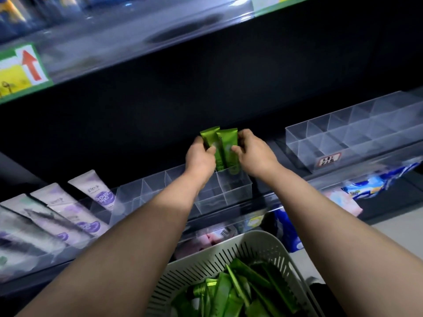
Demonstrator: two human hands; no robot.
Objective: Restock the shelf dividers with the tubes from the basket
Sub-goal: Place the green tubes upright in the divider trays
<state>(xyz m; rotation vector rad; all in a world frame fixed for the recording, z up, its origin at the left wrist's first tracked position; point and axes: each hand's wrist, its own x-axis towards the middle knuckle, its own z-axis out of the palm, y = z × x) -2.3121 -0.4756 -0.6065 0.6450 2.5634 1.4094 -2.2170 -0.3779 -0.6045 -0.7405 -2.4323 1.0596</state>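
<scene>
Tubes (223, 147), two of them and both green, are held upright side by side between the hands, their lower ends set into a back compartment at the right end of the clear shelf divider (235, 191). The left hand (199, 156) is closed on the left tube, thumb in front and fingers behind. The right hand (254, 152) is pinched on the right tube in the same way. Both forearms are stretched out over the basket (272, 245), a pale slotted one at the bottom of the view, in which many more green tubes (231, 291) are heaped. The remaining compartments of the divider are seen bare. Further left, lavender tubes (96, 191) are leaned in a row on the same shelf. To the right, a second clear divider tray (352, 138) is set on the shelf, with a small label on its front. Blue and pink packets (366, 188) are stocked below it.
</scene>
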